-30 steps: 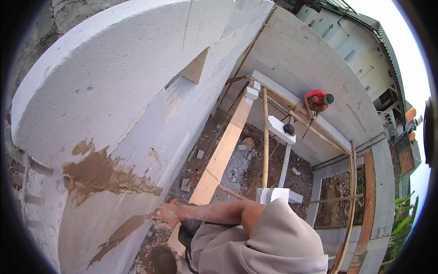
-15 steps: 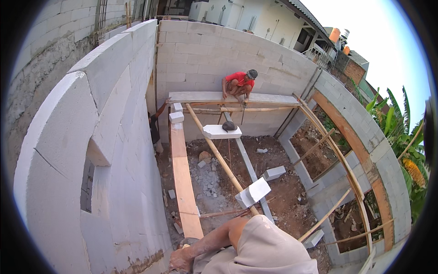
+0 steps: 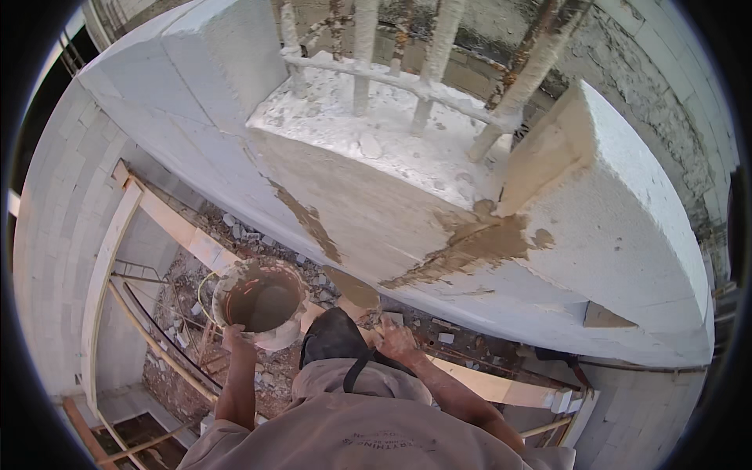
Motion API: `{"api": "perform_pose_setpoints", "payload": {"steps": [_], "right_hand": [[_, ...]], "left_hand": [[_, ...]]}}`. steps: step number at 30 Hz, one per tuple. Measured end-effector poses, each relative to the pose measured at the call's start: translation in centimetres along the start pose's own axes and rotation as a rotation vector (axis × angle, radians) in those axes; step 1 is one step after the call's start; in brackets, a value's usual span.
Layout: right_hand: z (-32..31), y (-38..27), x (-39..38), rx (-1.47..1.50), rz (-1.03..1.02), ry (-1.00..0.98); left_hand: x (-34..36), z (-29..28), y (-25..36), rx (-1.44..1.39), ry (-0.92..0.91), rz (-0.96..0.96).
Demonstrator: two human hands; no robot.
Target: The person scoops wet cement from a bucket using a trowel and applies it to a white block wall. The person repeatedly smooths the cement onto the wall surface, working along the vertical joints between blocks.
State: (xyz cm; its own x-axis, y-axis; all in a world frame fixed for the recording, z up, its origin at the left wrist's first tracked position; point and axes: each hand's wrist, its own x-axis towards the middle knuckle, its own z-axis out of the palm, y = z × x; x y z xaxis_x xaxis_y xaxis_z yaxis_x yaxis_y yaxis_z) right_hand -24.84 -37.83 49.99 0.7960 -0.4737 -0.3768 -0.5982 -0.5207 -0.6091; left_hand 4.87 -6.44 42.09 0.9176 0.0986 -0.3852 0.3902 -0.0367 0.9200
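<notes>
We see the scene in soft, even daylight, with no hard shadows and no glare. The top face of the white block wall is the brightest area, close to washed out where pale dust lies on it. The wall's underside and the ground below sit in duller shade, and the inside of the bucket reads dark. Fisheye distortion is strong: the straight wall bulges into an arc, and the wooden plank bends toward the rim. A black circular border cuts off all four corners. Detail is sharp in the centre and turns smeared near the edges; the left hand and right hand look slightly soft.
</notes>
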Motion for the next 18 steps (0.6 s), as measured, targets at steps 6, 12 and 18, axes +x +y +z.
{"api": "perform_pose_setpoints", "payload": {"steps": [6, 12, 18], "right_hand": [[5.3, 4.2, 14.5, -0.172, 0.046, -0.146], [6.0, 5.9, 20.7, -0.125, 0.056, 0.007], [1.0, 0.4, 17.5, 0.048, -0.078, 0.336]], "left_hand": [[-0.1, -0.1, -4.3, -0.118, 0.370, -0.315], [-2.4, -0.2, -7.5, -0.067, 0.338, -0.314], [1.6, -0.4, -9.9, -0.013, 0.314, -0.143]]}}
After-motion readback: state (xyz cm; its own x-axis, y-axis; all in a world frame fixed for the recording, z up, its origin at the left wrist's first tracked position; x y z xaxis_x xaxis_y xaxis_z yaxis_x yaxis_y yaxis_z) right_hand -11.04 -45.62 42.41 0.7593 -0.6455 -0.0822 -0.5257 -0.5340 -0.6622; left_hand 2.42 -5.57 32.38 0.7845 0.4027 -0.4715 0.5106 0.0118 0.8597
